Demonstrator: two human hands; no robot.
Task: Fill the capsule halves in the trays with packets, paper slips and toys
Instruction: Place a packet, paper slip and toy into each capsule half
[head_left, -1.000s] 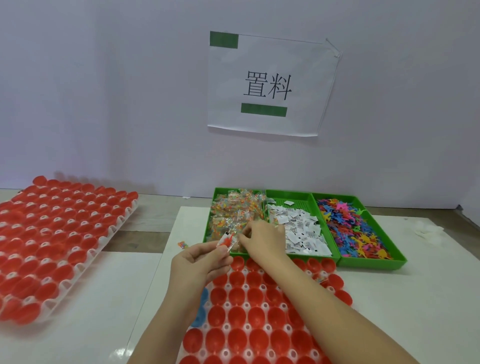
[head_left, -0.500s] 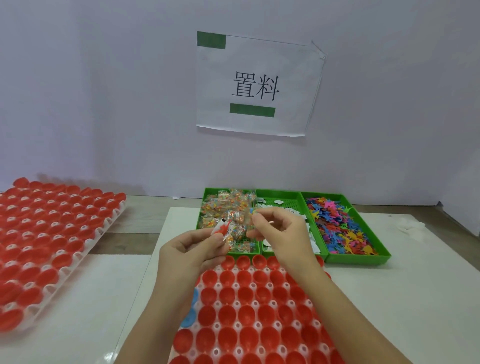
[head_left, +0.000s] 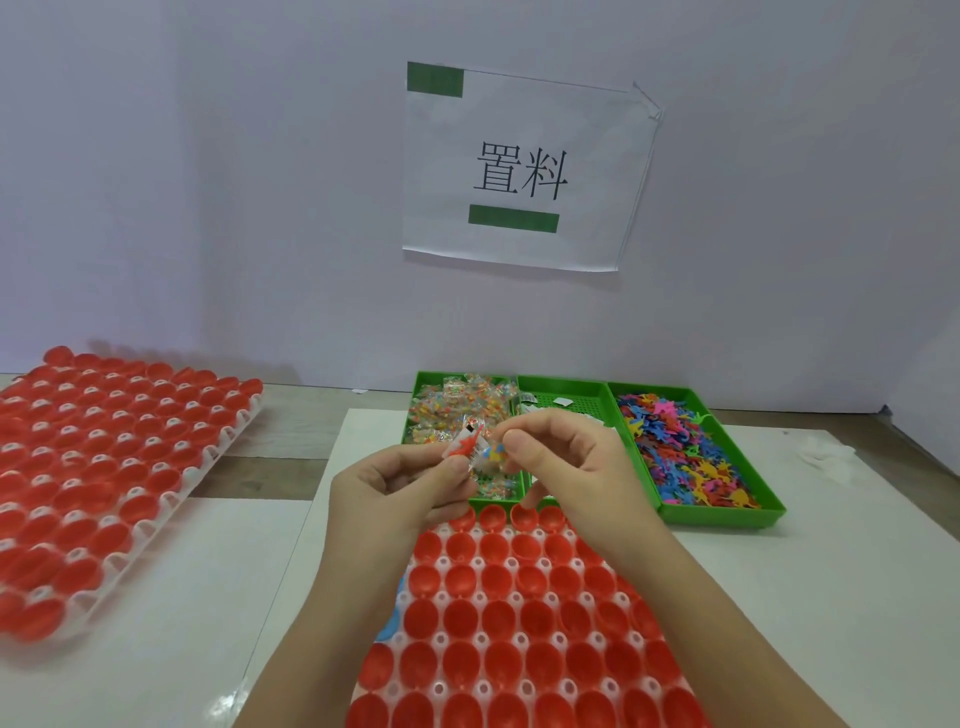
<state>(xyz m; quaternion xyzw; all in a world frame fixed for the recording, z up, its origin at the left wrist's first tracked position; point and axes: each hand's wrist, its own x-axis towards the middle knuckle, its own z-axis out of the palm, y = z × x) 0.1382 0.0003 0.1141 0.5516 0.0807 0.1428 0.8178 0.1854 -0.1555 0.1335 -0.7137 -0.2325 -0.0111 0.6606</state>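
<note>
My right hand (head_left: 566, 460) is up out of the packet bin (head_left: 496, 502) now, pinching a packet (head_left: 493, 453) beside my left hand (head_left: 400, 483), which grips a second packet (head_left: 464, 440). The capsule halves (head_left: 519, 597) sit just below both, so I'd say dropping comes next.

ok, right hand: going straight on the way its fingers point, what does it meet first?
The right hand points left, pinching a packet. First in line are the packets held by the left hand. They look nearly touching, but depth is unclear.
</note>
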